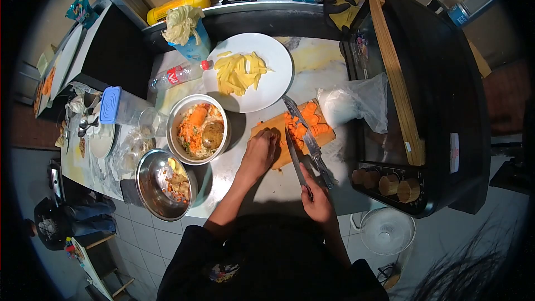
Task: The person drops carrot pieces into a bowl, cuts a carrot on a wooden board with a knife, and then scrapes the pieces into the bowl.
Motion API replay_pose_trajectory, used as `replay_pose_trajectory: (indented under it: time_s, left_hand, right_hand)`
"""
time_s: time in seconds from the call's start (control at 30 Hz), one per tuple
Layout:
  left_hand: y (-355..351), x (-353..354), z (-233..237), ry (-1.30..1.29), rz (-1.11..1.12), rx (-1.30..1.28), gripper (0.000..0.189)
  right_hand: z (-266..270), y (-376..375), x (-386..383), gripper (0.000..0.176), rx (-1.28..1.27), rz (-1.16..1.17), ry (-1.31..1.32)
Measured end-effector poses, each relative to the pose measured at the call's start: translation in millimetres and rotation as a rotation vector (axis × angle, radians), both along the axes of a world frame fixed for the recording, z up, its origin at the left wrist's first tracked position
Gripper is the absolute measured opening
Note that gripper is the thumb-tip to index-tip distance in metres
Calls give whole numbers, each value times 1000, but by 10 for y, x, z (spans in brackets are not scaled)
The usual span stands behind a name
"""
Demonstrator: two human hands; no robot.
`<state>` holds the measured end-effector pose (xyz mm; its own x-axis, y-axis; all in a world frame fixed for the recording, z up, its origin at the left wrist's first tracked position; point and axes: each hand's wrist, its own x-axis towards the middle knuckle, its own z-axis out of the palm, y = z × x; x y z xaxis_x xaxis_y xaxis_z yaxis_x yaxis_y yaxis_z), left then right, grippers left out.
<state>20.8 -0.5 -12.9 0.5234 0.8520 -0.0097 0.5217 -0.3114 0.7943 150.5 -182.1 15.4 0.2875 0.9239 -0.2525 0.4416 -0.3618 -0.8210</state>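
Observation:
My right hand (pixel 317 199) is closed round the handle of a knife (pixel 294 155), its blade pointing away over the wooden cutting board (pixel 285 160). My left hand (pixel 261 147) rests on the board's left side, fingers curled in; whatever they may hold is hidden. Cut orange carrot pieces (pixel 301 128) lie heaped on the far right part of the board. A second knife (pixel 313 147) lies across the board among them, just right of the first blade.
Left stand a white pot (pixel 172 126) of shredded vegetables and a steel bowl (pixel 146 203) of scraps. Behind is a white plate (pixel 281 75) with yellow strips. A plastic bag (pixel 356 103) of white stuff and a black oven (pixel 434 100) stand right. A person (pixel 61 217) is far left.

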Motion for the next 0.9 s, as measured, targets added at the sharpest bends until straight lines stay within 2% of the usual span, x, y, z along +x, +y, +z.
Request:
replay_pose_trajectory:
  time_s: [0.2, 0.27, 0.6, 0.77, 0.9]
  left_hand:
    - [-1, -13, -30, -6, 1, -1, 12]
    - [-5, -15, -10, -3, -2, 2, 13]
    - [1, 19, -15, -55, 26, 5, 12]
    - [-11, 16, 1, -95, 37, 40, 13]
    - [-21, 12, 16, -93, 51, 14, 12]
  right_hand:
    - [-1, -4, -6, 68, -60, 9, -4]
    - [11, 4, -27, 64, 50, -5, -28]
    - [-113, 14, -71, 65, 24, 50, -55]
    - [-183, 21, -70, 66, 154, 71, -77]
    - [-151, 10, -57, 67, 39, 85, -97]
